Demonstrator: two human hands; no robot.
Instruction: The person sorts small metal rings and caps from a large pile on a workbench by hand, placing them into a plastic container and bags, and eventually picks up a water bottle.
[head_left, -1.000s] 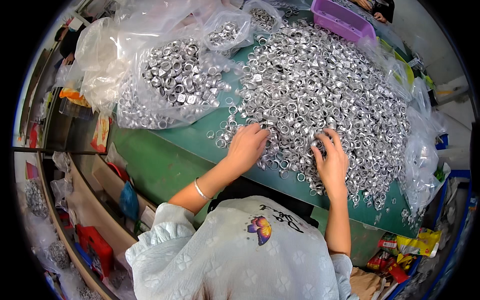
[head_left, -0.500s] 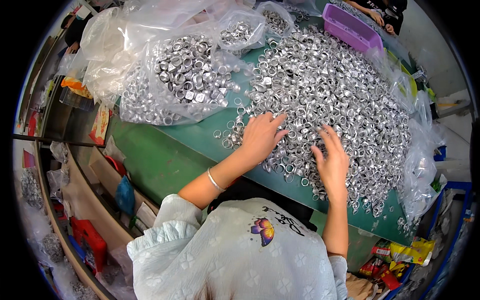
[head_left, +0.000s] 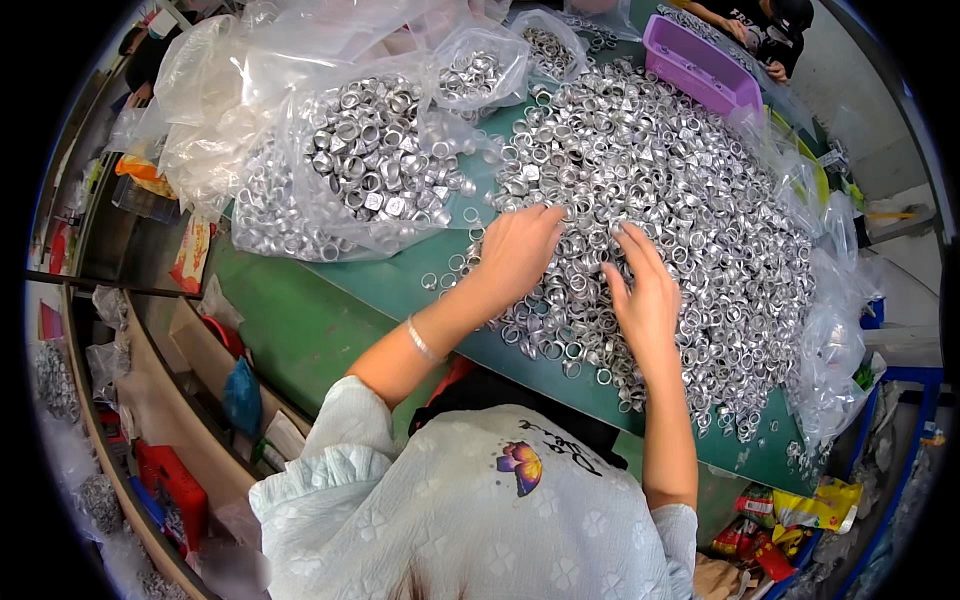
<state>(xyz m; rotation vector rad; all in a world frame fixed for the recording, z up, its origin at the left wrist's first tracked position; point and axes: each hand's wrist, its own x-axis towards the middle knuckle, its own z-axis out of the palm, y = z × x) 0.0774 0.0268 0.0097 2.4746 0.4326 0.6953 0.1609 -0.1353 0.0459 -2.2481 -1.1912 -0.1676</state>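
A large heap of silver-coloured metal rings (head_left: 700,210) covers much of the green table (head_left: 390,280). My left hand (head_left: 518,255) is at the heap's left side, fingers drawn together and pointing right, tips down among the rings. Whatever lies between those fingertips is too small to make out. My right hand (head_left: 648,295) rests over the middle of the heap, thumb apart from the fingers, fingertips touching rings. A clear plastic bag (head_left: 290,215) holding bigger, chunkier rings lies open to the left of my left hand.
Smaller clear bags of rings (head_left: 470,75) stand at the back. A purple plastic basket (head_left: 700,65) sits behind the heap, near another person's hands (head_left: 775,70). Crumpled plastic (head_left: 835,340) lines the right edge. Shelving (head_left: 150,400) with red and blue items runs along the left.
My right hand has moved slightly left and away from me, nearer the left hand. My left hand's fingers, spread before, have drawn together. The view has shifted a little.
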